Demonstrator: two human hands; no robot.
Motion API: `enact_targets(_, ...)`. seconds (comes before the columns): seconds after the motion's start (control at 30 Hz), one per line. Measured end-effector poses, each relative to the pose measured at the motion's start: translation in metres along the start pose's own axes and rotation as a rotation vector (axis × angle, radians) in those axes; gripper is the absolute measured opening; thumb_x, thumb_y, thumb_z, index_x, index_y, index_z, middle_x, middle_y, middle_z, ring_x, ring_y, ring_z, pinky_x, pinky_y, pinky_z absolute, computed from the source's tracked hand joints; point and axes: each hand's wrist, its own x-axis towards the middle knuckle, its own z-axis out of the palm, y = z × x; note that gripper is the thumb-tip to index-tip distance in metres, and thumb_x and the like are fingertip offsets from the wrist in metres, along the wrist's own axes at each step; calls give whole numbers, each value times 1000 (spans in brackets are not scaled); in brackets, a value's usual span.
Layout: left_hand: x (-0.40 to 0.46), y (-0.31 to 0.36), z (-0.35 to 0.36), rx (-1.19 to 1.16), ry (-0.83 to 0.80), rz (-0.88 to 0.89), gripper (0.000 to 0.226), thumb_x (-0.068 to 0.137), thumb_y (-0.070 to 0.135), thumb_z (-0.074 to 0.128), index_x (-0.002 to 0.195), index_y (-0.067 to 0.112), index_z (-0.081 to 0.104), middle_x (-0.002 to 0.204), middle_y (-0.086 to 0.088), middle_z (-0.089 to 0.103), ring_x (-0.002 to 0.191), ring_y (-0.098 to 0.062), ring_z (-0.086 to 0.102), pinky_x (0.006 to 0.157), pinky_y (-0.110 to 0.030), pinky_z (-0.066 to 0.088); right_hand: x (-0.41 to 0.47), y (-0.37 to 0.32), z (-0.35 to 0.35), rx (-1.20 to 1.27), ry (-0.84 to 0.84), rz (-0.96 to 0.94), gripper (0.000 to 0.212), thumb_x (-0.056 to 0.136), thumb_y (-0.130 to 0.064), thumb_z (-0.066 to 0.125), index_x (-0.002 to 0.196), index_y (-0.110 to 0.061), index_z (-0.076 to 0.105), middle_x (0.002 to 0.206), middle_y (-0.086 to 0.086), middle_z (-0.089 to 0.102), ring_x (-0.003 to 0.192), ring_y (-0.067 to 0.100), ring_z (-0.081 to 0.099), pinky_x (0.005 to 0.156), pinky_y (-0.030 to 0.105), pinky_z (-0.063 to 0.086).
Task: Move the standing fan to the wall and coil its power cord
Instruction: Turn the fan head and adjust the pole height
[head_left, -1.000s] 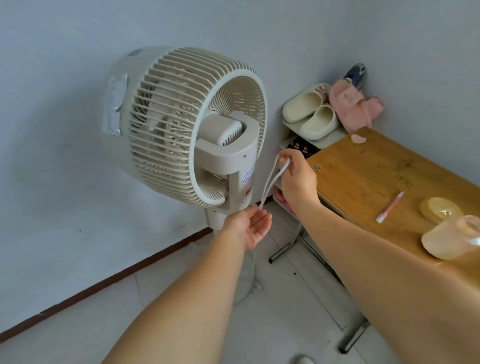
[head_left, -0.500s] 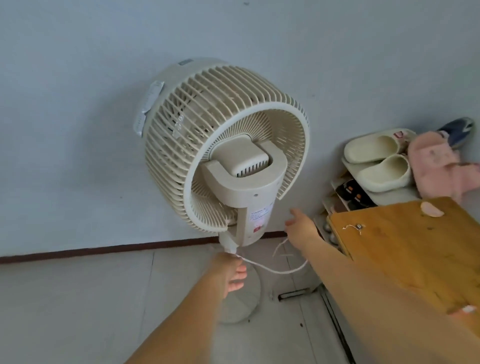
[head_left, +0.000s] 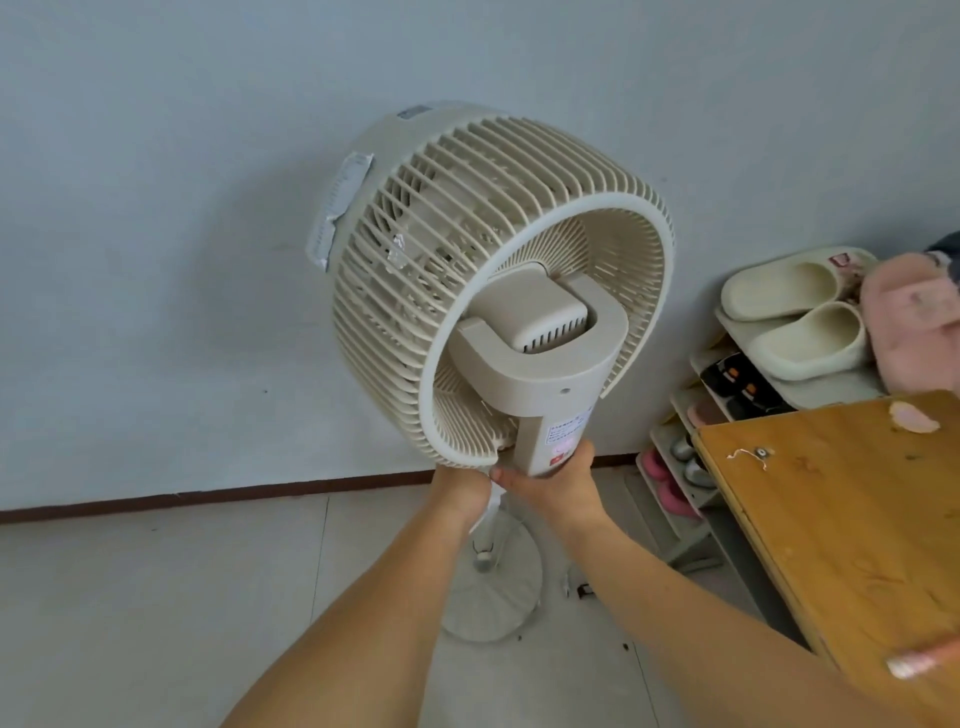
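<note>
A cream standing fan (head_left: 498, 280) stands close to the pale wall, its grille head turned away from me and its round base (head_left: 493, 597) on the tiled floor. My right hand (head_left: 558, 486) is wrapped around the fan's neck just under the head. My left hand (head_left: 462, 488) is at the pole beside it, fingers mostly hidden behind the right hand. A short stretch of white power cord (head_left: 493, 506) shows between my hands and hangs along the pole. The rest of the cord is hidden.
A wooden table (head_left: 852, 519) stands at the right, its corner near the fan. Behind it a shoe rack (head_left: 727, 395) holds cream slippers (head_left: 800, 317), a pink slipper and dark shoes. A brown skirting board runs along the wall's foot.
Both hands have come together at the fan's neck; the right hand left the loose cord loop and closed on the neck. The camera view has dropped and moved closer.
</note>
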Motion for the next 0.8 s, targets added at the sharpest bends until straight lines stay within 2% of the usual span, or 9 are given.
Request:
enact_targets(0.07, -1, 3, 1, 40, -49, 28, 21, 94, 0, 43, 85, 8, 60, 86, -12, 61, 77, -21, 58, 67, -26, 46, -2, -3, 6, -35, 98, -28, 79, 56, -28, 86, 109, -29, 27, 101, -8, 55, 93, 12, 56, 78, 30, 50)
enact_targets(0.13, 3, 3, 1, 96, -71, 86, 33, 90, -1, 49, 63, 17, 42, 65, 0, 46, 57, -10, 42, 53, -20, 34, -3, -7, 7, -120, 142, -50, 71, 58, -34, 83, 103, -30, 28, 95, -10, 56, 84, 8, 58, 63, 20, 47)
enact_targets(0.2, 5, 3, -1, 190, -85, 178, 26, 88, 0, 51, 69, 15, 42, 72, 1, 47, 64, -13, 46, 58, -22, 37, -1, -10, 3, -148, 140, -78, 67, 58, -37, 82, 102, -32, 32, 87, -17, 54, 74, -1, 55, 50, 11, 41)
enact_targets(0.3, 7, 3, -4, 273, -102, 282, 15, 87, 2, 51, 89, 16, 47, 81, -1, 53, 79, -17, 52, 71, -25, 41, 6, -15, -5, -188, 134, -103, 68, 55, -38, 82, 103, -34, 34, 84, -23, 52, 73, -5, 52, 49, 11, 39)
enact_targets(0.43, 12, 0, -3, 275, -107, 341, 31, 85, -1, 52, 76, 27, 43, 73, 8, 47, 64, -4, 46, 55, -14, 40, 19, -16, -12, -215, 109, -123, 73, 54, -36, 82, 111, -33, 36, 85, -24, 52, 73, -5, 51, 53, 13, 40)
enact_targets(0.5, 13, -1, -2, 268, -115, 341, 23, 82, -3, 57, 92, 17, 53, 92, -4, 59, 78, -11, 54, 65, -19, 47, 26, -17, -18, -226, 86, -124, 77, 57, -34, 83, 119, -28, 37, 93, -14, 58, 79, 2, 55, 60, 20, 46)
enact_targets(0.57, 17, -1, -3, 292, -101, 322, 43, 78, 0, 66, 119, 4, 53, 117, -12, 58, 101, -21, 57, 82, -28, 51, 34, -17, -25, -203, 60, -123, 82, 59, -32, 85, 125, -25, 36, 108, -4, 61, 93, 15, 59, 74, 32, 52)
enact_targets(0.67, 24, 0, -4, 294, -58, 319, 58, 78, 2, 67, 131, 7, 46, 129, -13, 52, 95, -19, 52, 79, -26, 45, 43, -19, -32, -172, 23, -118, 88, 58, -32, 86, 129, -25, 34, 118, -1, 60, 105, 21, 58, 88, 43, 52)
enact_targets(0.8, 45, 1, 5, 201, -7, 252, 56, 78, -2, 63, 131, 4, 45, 123, -14, 57, 86, -15, 50, 74, -24, 42, 53, -16, -38, -148, 15, -132, 83, 55, -35, 86, 121, -32, 35, 112, -8, 60, 96, 11, 59, 66, 22, 50)
